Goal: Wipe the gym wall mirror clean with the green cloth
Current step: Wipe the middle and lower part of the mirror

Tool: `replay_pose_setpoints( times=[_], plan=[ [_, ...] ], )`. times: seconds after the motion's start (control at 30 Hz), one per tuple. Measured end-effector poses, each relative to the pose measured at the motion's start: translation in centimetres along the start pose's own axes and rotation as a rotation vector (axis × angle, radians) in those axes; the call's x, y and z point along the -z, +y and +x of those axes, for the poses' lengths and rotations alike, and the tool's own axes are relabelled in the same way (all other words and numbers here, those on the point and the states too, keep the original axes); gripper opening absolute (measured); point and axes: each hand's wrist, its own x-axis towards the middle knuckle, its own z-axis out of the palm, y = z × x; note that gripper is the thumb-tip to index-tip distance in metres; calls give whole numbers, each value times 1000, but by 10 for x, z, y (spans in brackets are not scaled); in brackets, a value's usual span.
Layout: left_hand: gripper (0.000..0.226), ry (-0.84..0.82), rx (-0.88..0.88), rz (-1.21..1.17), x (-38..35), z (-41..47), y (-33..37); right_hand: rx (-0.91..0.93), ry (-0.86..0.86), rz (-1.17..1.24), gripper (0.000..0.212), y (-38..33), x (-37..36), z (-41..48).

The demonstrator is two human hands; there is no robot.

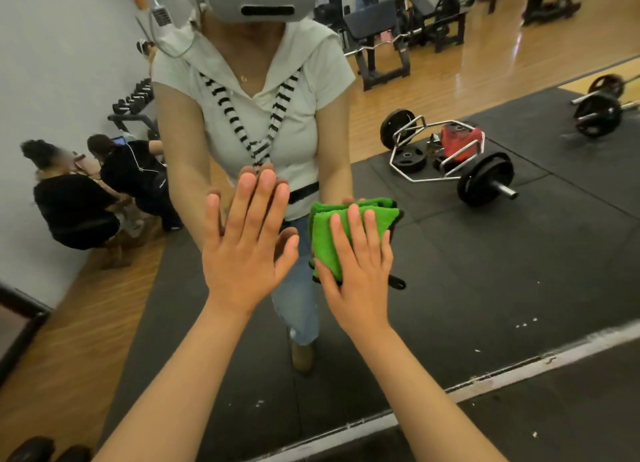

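Observation:
The wall mirror [485,271] fills most of the view and reflects me and the gym behind. My left hand [246,243] lies flat on the glass with straight, spread fingers, to the left of the cloth. My right hand [356,267] presses the folded green cloth [332,233] against the mirror with straight fingers. The cloth has a dark edge and a small black loop hanging at its lower right. My palm covers the cloth's lower part.
The mirror's bottom edge [519,366] runs diagonally across the lower right above black floor matting. Reflected in the glass are a loaded hex bar [446,153], a barbell [599,112], benches, a dumbbell rack and two crouching people [104,188] at the left.

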Motion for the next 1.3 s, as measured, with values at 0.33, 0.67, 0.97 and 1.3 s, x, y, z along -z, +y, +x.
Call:
replay_pose_setpoints(
  times=[0.33,0.67,0.97,1.3],
  plan=[
    [74,21,5,-6,-1,-1,0,-74,25,25,74,23,2,7],
    [75,39,5,-8,-3,-3,0,-426,156,419,60,-8,2,18],
    [74,48,6,-19,-3,-1,1,-690,272,280,61,43,-9,-14],
    [76,52,7,-12,-4,-3,0,-563,351,197,60,49,5,32]
  ],
)
